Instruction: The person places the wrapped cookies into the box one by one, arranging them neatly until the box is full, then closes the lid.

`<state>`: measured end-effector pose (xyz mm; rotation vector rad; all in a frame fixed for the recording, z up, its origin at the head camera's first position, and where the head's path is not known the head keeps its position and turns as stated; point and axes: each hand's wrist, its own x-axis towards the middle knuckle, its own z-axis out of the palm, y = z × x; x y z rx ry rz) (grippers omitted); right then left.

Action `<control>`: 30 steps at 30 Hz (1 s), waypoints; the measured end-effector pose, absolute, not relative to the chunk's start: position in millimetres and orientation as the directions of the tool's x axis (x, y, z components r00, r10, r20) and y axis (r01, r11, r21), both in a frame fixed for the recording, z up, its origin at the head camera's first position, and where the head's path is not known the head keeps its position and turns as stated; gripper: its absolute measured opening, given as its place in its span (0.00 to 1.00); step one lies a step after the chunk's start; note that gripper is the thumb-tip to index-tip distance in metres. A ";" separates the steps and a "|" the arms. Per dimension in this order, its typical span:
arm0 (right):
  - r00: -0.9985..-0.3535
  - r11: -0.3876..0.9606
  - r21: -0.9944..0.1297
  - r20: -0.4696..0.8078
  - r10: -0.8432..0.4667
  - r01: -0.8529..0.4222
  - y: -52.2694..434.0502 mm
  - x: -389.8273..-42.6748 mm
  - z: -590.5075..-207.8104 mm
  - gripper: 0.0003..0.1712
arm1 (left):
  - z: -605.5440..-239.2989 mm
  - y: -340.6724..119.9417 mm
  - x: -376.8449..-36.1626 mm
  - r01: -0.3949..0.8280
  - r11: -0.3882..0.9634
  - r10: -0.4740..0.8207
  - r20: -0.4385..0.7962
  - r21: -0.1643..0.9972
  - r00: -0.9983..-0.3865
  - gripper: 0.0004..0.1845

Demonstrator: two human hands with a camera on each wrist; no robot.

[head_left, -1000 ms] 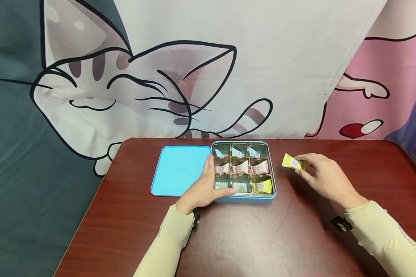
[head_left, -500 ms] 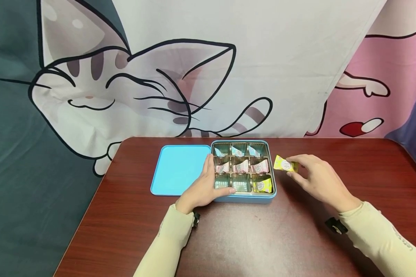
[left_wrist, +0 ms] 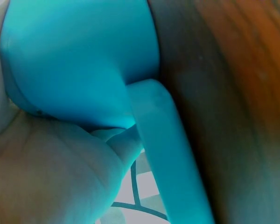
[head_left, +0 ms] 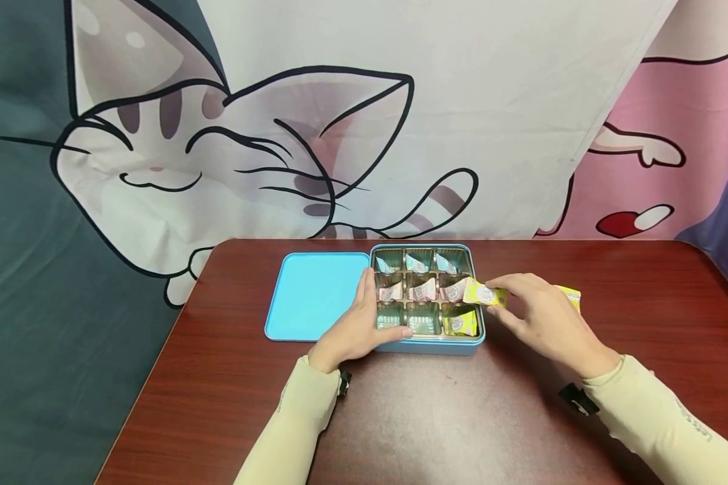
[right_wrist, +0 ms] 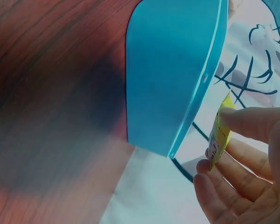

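Right hand (head_left: 542,323) grip pinches yellow packet (head_left: 484,294) above tin's (head_left: 427,346) right edge.

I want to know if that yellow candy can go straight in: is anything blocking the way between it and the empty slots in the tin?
Nothing visible blocks it. The right hand holds the yellow candy over the tin's right edge. Two front slots look empty; the left hand only rests on the tin's left front corner.
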<state>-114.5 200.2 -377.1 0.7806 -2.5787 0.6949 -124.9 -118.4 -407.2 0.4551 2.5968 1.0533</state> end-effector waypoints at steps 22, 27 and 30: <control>-0.798 0.712 -0.380 0.403 -0.448 -0.591 174.2 -102.5 -378.9 0.21 | -406.2 -117.8 -125.8 0.187 0.683 0.400 -0.148 0.706 -0.904 0.68; -0.795 0.703 -0.385 0.398 -0.458 -0.598 166.9 -101.8 -380.0 0.21 | -406.3 -117.8 -126.4 0.185 0.678 0.402 -0.148 0.711 -0.904 0.68; -0.786 0.698 -0.376 0.405 -0.467 -0.609 163.0 -101.0 -381.6 0.21 | -407.3 -118.2 -126.2 0.181 0.676 0.402 -0.153 0.714 -0.903 0.68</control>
